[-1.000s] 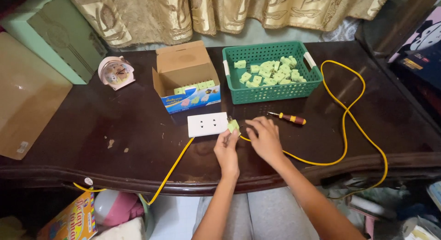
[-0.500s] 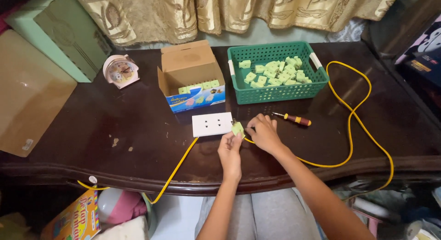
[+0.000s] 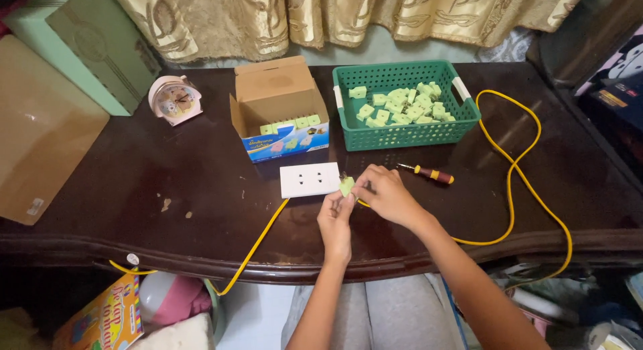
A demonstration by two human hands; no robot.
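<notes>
Both hands meet at the table's front middle around a small light green plug (image 3: 346, 186). My left hand (image 3: 335, 219) pinches it from below and my right hand (image 3: 387, 194) grips it from the right. Just to the left of the plug lies a white socket plate (image 3: 309, 179) with a yellow cable (image 3: 258, 243) running off the front edge. A screwdriver with a red and yellow handle (image 3: 429, 173) lies just behind my right hand.
A green plastic basket (image 3: 404, 134) holds several green plugs. An open cardboard box (image 3: 280, 105) with more plugs stands beside it. A long yellow cable (image 3: 529, 182) loops at the right. A small pink clock (image 3: 174, 99) and flat cardboard (image 3: 40, 132) are at the left.
The hands have stayed at the plug beside the white plate, with the fingers shifting slightly on it. The view has shifted a little; nothing else on the table moved.
</notes>
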